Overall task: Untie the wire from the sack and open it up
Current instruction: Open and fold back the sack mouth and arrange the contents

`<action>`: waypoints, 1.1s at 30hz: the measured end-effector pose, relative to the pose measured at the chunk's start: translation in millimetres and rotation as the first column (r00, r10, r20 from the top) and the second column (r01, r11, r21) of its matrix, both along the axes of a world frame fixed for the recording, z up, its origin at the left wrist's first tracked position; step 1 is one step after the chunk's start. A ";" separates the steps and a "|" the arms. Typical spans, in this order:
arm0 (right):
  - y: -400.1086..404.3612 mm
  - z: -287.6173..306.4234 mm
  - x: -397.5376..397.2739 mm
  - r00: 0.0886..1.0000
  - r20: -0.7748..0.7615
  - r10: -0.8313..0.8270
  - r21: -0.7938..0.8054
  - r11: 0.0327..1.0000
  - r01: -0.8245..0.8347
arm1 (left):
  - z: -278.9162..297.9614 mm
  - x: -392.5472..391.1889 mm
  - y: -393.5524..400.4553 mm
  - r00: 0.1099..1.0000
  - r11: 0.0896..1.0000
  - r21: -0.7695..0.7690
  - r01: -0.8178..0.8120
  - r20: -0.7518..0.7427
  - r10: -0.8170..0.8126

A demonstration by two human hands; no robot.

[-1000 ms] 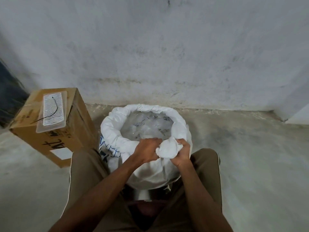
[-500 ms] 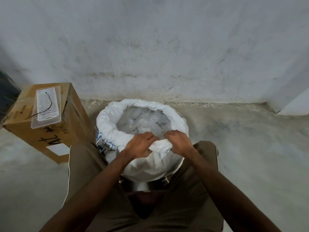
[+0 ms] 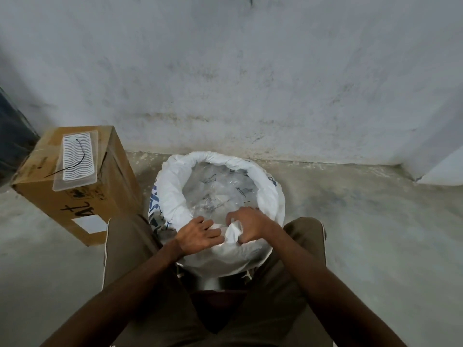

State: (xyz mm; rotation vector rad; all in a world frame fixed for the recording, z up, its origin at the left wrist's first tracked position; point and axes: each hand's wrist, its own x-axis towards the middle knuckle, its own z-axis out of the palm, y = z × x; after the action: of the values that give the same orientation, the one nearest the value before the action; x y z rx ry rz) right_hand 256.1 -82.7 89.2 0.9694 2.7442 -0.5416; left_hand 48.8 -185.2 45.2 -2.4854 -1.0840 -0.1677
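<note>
A white woven sack (image 3: 172, 194) with blue print stands open between my knees, its rim rolled down into a thick ring. Clear plastic packets (image 3: 220, 189) fill its inside. My left hand (image 3: 198, 235) grips the near rim, fingers curled over the fabric. My right hand (image 3: 250, 225) pinches a bunched fold of the same rim just to the right. A thin black wire (image 3: 75, 159) lies on a clear plastic pack on top of the cardboard box at the left, apart from the sack.
A brown cardboard box (image 3: 82, 204) stands left of the sack on the concrete floor. A stained white wall (image 3: 250, 83) runs behind. A metal object (image 3: 213, 283) shows under the sack's near side. Bare floor stretches to the right.
Both hands have kept working the near rim. The right hand went from lying over the rolled edge to pinching a fold of it. The view shifted slightly.
</note>
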 end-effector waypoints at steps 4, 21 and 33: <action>-10.1 8.9 -12.9 0.999 0.025 -0.037 0.235 0.971 0.030 | 16.6 -21.5 6.9 0.955 0.888 -0.434 -0.148 0.172 0.243; -23.1 -29.1 -45.5 0.997 -0.073 0.005 0.024 1.000 -0.003 | -8.6 -34.1 -20.1 0.995 0.989 -0.147 -0.025 -0.101 0.010; -42.1 -86.2 -47.0 0.988 -0.149 -0.049 0.402 0.910 0.106 | -12.8 -31.4 2.0 -0.845 0.371 -0.919 -0.132 0.300 0.442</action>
State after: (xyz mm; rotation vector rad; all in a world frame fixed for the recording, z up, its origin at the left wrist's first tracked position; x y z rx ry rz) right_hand 209.1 -124.8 3.0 1.1720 3.0218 -0.0344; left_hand 17.4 -183.2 32.4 0.0368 -3.0336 -2.2294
